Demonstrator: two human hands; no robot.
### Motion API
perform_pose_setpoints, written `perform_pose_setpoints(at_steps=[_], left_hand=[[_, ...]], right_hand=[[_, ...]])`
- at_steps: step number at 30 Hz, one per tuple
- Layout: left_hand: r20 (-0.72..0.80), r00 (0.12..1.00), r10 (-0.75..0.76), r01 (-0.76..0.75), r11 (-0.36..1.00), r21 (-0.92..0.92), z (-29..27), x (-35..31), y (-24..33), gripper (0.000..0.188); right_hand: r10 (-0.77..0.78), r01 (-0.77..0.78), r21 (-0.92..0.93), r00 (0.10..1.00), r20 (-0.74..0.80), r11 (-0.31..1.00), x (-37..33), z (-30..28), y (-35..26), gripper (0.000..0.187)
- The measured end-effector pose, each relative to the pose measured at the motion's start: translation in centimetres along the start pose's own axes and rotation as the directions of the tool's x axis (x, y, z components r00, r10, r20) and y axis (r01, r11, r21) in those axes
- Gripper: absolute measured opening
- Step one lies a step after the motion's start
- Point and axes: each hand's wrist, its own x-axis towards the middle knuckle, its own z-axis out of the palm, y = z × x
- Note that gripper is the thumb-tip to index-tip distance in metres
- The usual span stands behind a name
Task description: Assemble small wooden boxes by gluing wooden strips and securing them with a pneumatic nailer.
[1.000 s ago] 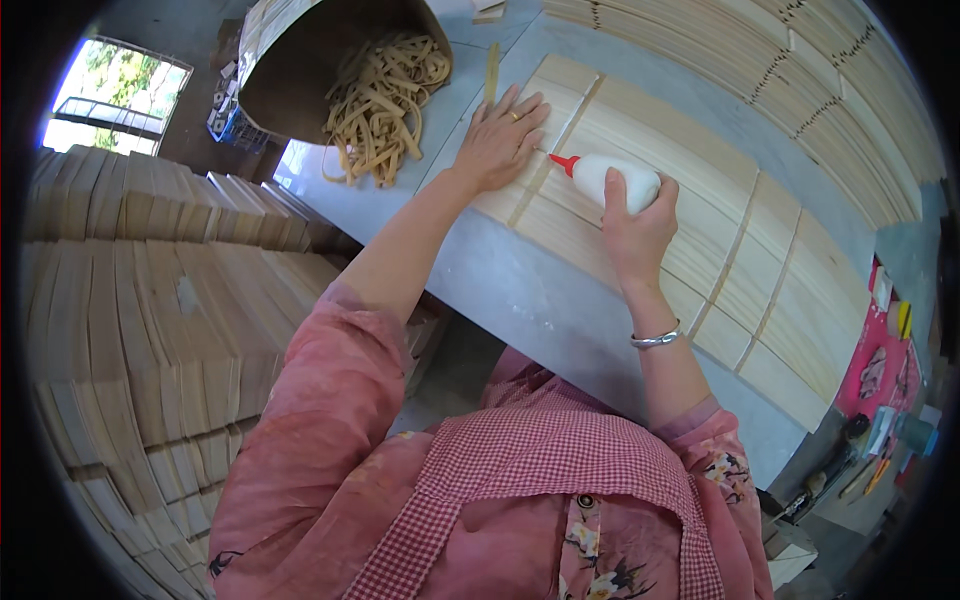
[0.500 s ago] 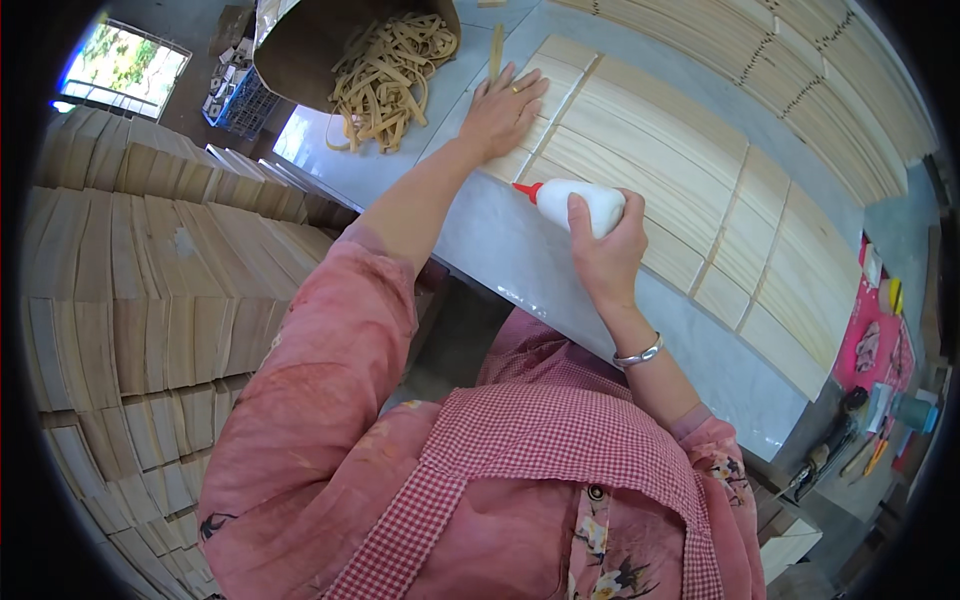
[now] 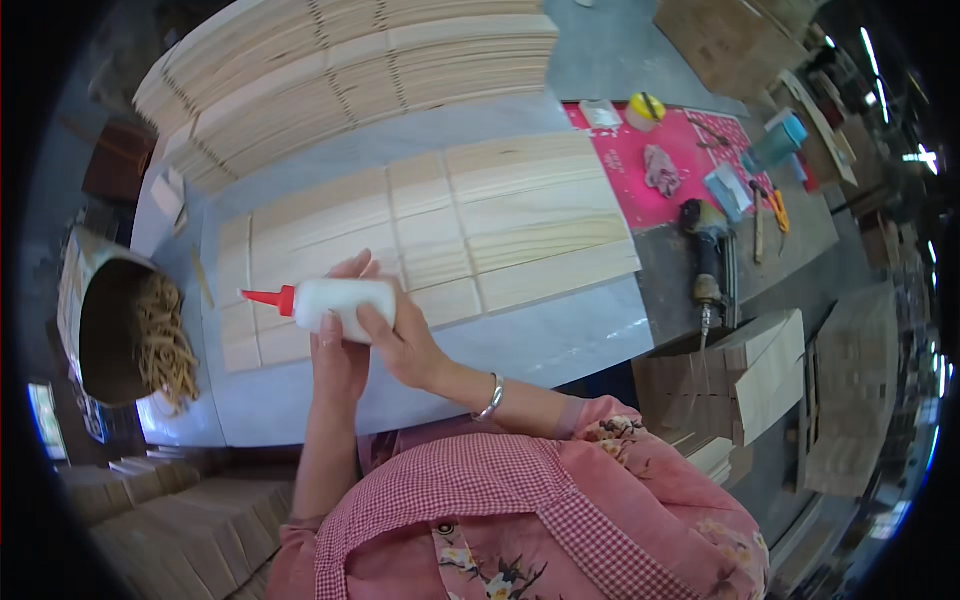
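Both my hands hold a white squeeze glue bottle [image 3: 345, 300] with a red pointed nozzle, tipped on its side with the nozzle toward the left. My right hand [image 3: 412, 345] grips the bottle's base end, thumb on the near side. My left hand [image 3: 342, 365] is around the bottle's middle from below, its thumb in front and fingertips showing behind. Under the bottle, a row of pale wooden boards [image 3: 545, 235] lies side by side on the grey table [image 3: 540, 345]. Several light lines run across the boards. The nozzle is above their left end, apart from the wood.
Tall stacks of wooden slats [image 3: 450, 65] stand along the back. At left, a container [image 3: 100, 350] spills tan strips [image 3: 165, 345]. On the right are a pink sheet [image 3: 625, 165], a yellow tape roll [image 3: 645, 112], a dark power tool [image 3: 708, 250] and a hammer [image 3: 758, 220].
My left hand has left the boards' left end and come to the bottle in my right hand. The view has swung right, bringing more of the tools and workshop into sight.
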Motion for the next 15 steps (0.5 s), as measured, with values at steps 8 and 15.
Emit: perform_pose_setpoints(at_steps=[8, 15], left_hand=[[-0.039, 0.959, -0.279, 0.251, 0.784, 0.568, 3.5, 2.1, -1.2, 0.038], [-0.083, 0.896, -0.436, 0.301, 0.459, 0.836, 8.6, 2.8, -4.4, 0.045]], right_hand=[[-0.230, -0.289, -0.949, 0.922, -0.311, 0.123, 12.0, -34.4, -2.8, 0.043], [0.103, -0.532, -0.829, 0.827, -0.552, -0.172, 14.4, -47.6, 2.0, 0.042]])
